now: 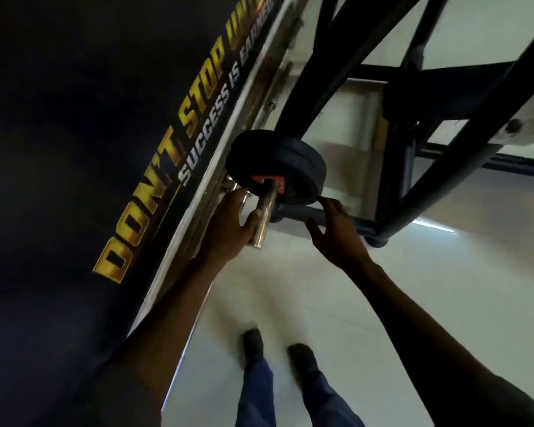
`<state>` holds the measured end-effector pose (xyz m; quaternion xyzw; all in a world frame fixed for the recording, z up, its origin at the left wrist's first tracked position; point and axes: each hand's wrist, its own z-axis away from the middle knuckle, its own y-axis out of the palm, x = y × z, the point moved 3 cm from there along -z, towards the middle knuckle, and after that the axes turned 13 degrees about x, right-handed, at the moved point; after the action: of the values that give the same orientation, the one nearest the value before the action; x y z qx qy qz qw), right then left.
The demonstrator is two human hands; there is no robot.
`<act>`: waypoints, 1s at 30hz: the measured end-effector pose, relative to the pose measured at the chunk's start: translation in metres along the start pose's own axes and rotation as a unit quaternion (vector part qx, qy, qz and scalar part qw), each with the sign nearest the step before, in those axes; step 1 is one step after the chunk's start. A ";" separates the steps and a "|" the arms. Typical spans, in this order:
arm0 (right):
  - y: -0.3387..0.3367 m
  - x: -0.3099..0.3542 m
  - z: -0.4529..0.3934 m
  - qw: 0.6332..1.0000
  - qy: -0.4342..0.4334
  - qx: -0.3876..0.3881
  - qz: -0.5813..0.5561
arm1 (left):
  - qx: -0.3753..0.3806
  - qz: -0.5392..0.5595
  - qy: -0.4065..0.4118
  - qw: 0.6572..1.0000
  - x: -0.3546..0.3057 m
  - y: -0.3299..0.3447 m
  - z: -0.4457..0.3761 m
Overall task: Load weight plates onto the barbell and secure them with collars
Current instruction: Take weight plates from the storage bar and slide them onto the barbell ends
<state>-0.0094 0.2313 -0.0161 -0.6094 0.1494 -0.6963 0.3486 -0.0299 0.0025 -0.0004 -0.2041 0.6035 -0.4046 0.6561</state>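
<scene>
The left hand point(228, 220) is wrapped around the free end of the barbell sleeve point(264, 215), its fingers point(253, 218) curled loosely on the shiny steel tube just short of the tip. Something small and metallic shows beside the thumb, near the plates, but it is too blurred to tell what it is or whether the hand holds it.

The right hand point(336, 232) is spread wide and holds nothing; its fingertips point(324, 200) reach up to the lower rim of the outer plate, touching or nearly touching it, which cannot be told for sure.

The weight plates point(278, 166), dark and round, sit stacked together on the sleeve, pushed up against its inner end. An orange-red hub ring point(273, 181) shows around the hole where the sleeve comes through. The bare end of the sleeve sticks out toward the camera beyond the plates.

Behind the plates stands a dark steel rack frame point(413, 149) with slanting tubes and cross-bars. To the left rises a black wall banner point(136, 195) with gold lettering reading "DON'T STOP" and a white line beginning "SUCCESS IS", edged by a metal strip. Below lies a pale tiled floor point(290, 288), on which the person's two dark shoes point(253, 340) and blue trouser legs show.
</scene>
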 end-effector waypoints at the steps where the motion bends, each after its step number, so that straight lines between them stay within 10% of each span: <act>1: 0.000 -0.002 -0.015 1.000 -0.004 -0.011 -0.008 | -0.017 0.001 0.018 1.000 0.009 -0.003 -0.018; 18: 0.048 -0.027 -0.132 0.971 0.068 -0.225 -0.034 | -0.024 -0.077 0.151 0.985 0.085 -0.004 -0.167; 30: 0.022 -0.038 -0.145 0.987 0.022 -0.149 0.061 | 0.054 -0.123 0.201 0.970 0.086 -0.037 -0.199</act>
<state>-0.1402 0.2095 -0.0896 -0.6288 0.2958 -0.6569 0.2927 -0.2353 -0.0425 -0.0640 -0.1553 0.6703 -0.5473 0.4765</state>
